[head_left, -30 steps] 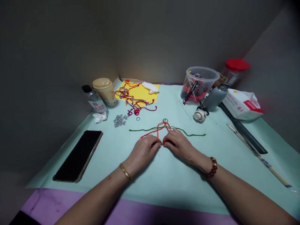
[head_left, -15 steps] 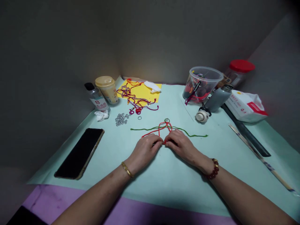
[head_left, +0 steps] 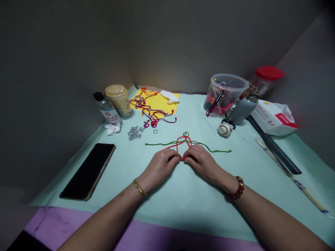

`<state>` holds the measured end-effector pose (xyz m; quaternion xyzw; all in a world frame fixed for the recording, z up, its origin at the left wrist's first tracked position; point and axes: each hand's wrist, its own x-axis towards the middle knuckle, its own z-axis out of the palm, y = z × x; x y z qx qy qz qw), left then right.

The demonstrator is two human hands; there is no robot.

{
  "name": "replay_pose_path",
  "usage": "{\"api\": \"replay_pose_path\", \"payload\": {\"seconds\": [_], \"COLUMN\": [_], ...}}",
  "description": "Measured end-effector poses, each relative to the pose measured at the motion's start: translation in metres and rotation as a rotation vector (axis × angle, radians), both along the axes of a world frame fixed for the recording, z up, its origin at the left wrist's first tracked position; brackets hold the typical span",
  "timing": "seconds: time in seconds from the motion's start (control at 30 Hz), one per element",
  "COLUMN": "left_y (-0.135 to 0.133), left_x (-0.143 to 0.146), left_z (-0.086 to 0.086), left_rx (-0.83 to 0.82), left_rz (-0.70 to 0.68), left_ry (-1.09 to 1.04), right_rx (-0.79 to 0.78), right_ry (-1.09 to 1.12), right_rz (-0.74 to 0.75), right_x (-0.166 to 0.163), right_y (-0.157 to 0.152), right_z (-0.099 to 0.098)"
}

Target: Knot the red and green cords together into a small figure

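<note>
My left hand [head_left: 164,164] and my right hand [head_left: 200,158] meet fingertip to fingertip low over the table. Both pinch a red cord [head_left: 177,145], whose end part between the fingers is mostly hidden; a small pale glint shows there by the left fingertips. Beyond the hands the red cord loops up to a small ring wrapped in green [head_left: 185,134]. A green cord [head_left: 220,151] lies stretched left and right across the red loops. Farther off on the left are a pile of small metal rings [head_left: 135,133] and one loose ring [head_left: 155,131].
A phone [head_left: 89,170] lies at left, near a bottle [head_left: 108,111] and a yellow cup [head_left: 120,101]. Tangled cords rest on yellow paper [head_left: 167,104]. At right stand a clear tub [head_left: 227,90], a grey flask [head_left: 243,109] and a tissue pack [head_left: 277,120], with chopsticks [head_left: 293,177] alongside.
My left hand has shifted very slightly left, and a little more of the red cord shows between the fingertips. The right hand has stayed nearly still.
</note>
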<state>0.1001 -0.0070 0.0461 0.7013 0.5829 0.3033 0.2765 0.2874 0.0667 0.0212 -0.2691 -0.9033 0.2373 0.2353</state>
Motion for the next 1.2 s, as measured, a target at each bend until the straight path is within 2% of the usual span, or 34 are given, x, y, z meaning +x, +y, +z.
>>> {"api": "replay_pose_path", "payload": {"seconds": [0.27,1.2], "left_y": [0.0006,-0.0003], "left_x": [-0.0015,0.0045], "left_z": [-0.0018,-0.0097], "left_rx": [-0.008,0.062], "left_rz": [-0.030,-0.001], "left_ry": [0.020,0.091], "right_rx": [0.010,0.027], "right_ry": [0.007,0.065], "right_rz": [0.005,0.010], "right_x": [0.0004,-0.0023], "right_y": [0.0007,-0.0010], "right_z": [-0.0025,-0.0028]}}
